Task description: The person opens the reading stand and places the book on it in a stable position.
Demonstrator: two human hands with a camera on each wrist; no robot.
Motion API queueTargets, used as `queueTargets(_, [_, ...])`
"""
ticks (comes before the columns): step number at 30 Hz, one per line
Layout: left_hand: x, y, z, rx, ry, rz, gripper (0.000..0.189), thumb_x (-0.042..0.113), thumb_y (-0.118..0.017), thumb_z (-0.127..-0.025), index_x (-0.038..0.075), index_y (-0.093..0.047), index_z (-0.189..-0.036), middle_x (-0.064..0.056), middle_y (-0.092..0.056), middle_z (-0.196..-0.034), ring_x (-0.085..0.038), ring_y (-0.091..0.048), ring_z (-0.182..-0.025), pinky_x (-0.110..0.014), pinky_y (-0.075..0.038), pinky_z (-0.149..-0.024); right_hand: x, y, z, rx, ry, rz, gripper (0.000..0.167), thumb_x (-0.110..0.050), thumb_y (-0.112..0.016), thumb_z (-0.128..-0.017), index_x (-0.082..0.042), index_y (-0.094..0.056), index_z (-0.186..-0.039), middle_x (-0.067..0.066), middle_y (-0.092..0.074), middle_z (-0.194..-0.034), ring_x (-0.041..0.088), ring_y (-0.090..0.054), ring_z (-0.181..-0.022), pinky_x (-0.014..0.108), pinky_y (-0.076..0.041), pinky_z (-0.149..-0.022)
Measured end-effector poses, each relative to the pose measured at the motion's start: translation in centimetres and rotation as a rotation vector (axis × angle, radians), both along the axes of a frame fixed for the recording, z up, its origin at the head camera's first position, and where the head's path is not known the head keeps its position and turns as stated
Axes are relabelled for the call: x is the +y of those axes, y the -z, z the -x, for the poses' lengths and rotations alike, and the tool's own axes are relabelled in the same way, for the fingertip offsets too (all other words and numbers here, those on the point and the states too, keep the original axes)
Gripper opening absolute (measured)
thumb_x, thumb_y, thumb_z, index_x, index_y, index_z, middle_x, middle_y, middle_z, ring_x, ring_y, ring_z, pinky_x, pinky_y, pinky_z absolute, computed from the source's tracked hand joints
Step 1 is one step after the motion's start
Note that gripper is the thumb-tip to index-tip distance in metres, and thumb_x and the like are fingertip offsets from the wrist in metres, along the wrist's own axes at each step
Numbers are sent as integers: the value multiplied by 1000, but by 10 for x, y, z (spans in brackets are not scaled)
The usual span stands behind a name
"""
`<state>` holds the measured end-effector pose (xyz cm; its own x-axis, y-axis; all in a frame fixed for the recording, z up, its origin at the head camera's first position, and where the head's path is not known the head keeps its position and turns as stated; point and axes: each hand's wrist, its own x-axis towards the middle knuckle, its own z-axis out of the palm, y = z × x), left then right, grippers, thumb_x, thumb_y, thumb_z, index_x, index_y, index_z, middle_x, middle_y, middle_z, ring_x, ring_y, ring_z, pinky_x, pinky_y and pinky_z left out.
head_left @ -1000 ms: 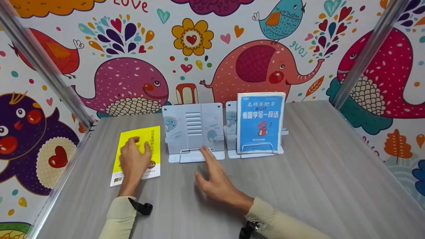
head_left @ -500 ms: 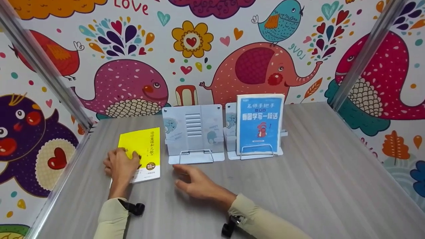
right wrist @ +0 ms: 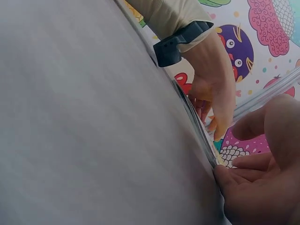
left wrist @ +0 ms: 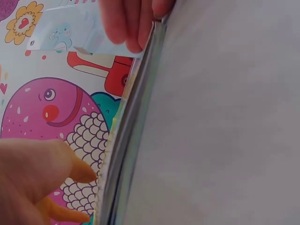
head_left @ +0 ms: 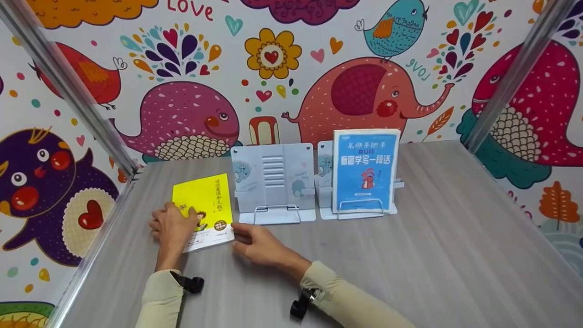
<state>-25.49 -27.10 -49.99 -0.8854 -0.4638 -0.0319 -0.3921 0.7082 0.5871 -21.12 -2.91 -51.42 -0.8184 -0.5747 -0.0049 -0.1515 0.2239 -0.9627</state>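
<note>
A yellow-covered book (head_left: 200, 193) with a white lower band lies on the table at the left. My left hand (head_left: 175, 228) grips its left side, thumb over the cover and fingers bent at the edge; part of the book is hidden beneath this hand. At the lower right corner, my right hand (head_left: 262, 243) touches the book with its fingertips, fingers extended. In the right wrist view, the right hand (right wrist: 262, 187) is at the book's edge, with the left hand (right wrist: 215, 89) farther along. The left wrist view shows the book's page edges (left wrist: 126, 136) close up.
A pale metal book stand (head_left: 273, 182) with a wire holder stands right of the yellow book. Beside it, a second stand (head_left: 324, 182) bears an upright blue book (head_left: 364, 175). Patterned walls (head_left: 273, 105) enclose the grey wooden table (head_left: 410, 273).
My left hand has come down from over the cover to the book's left edge. My right hand has moved left from the stand to the book's right corner. The book has turned slightly.
</note>
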Motion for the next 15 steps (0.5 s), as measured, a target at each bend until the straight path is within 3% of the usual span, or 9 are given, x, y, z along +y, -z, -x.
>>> queueTargets(4, [1, 3, 1, -22, -14, 16, 71, 37, -58, -106, -16, -38, -148, -45, -41, -133, -63, -38, -125, -71, -34, -102, 4, 0, 3, -5, -33, 0, 63, -17, -64, -106, 1, -43, -163, 14, -49, -168, 22, -54, -151, 30, -48, -121])
queueTargets(8, [1, 7, 2, -48, -8, -19, 70, 42, -53, -108, -17, -36, -142, -46, -38, -134, -63, -33, -128, -70, -30, -102, 6, 1, 4, 4, -65, 3, 63, -16, -63, -106, 3, -42, -163, 16, -46, -170, 24, -51, -154, 29, -45, -123])
queueTargets(15, [-4, 5, 0, 34, -35, -107, 63, 34, -37, -113, -22, -36, -142, -46, -41, -136, -63, -38, -131, -73, -30, -105, 8, 2, 5, 19, -86, 12, 64, -16, -63, -107, 4, -40, -163, 17, -43, -171, 25, -48, -156, 29, -43, -125])
